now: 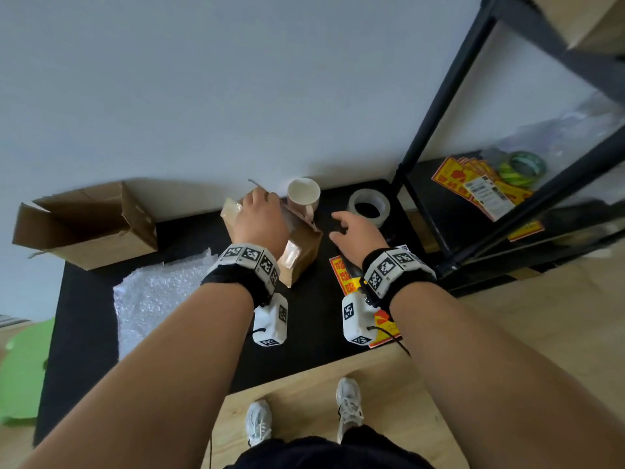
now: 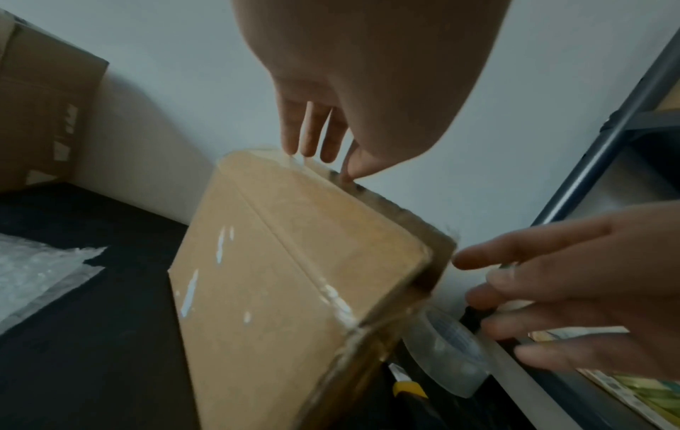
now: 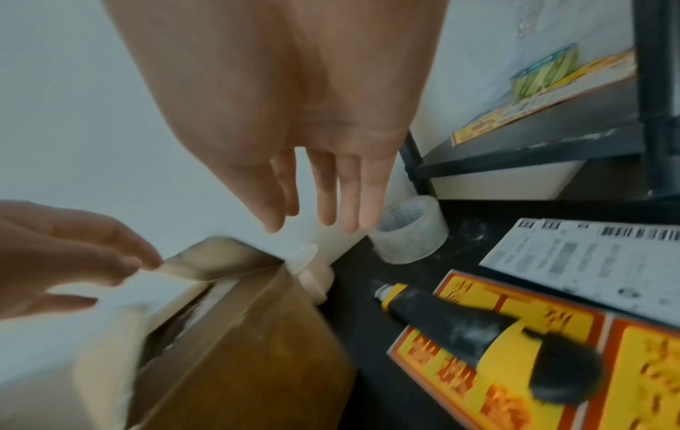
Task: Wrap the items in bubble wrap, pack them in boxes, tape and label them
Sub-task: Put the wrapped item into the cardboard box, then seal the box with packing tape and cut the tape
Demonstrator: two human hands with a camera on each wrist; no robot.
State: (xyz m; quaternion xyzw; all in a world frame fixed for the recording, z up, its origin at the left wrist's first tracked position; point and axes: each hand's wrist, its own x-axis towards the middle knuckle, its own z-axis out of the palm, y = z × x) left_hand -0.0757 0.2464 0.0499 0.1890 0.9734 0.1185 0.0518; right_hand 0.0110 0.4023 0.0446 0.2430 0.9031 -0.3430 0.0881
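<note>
Left hand [image 1: 258, 214] pinching the top edge of the small taped box [image 1: 297, 252], tilted on the black worktop [image 1: 314, 326] beside the mug [image 1: 303, 194], right hand [image 1: 358, 233] spread and empty, light stiff cardboard, slick tape, best gripped by edges.

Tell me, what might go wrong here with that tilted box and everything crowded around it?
The left hand holds the small cardboard box tipped on edge by its top only, so it could slip or topple. The mug stands right behind the box and might get knocked. The right hand hangs open, holding nothing, close to the utility knife, whose tip seems exposed; a careless reach towards the clear tape roll risks a nick.
</note>
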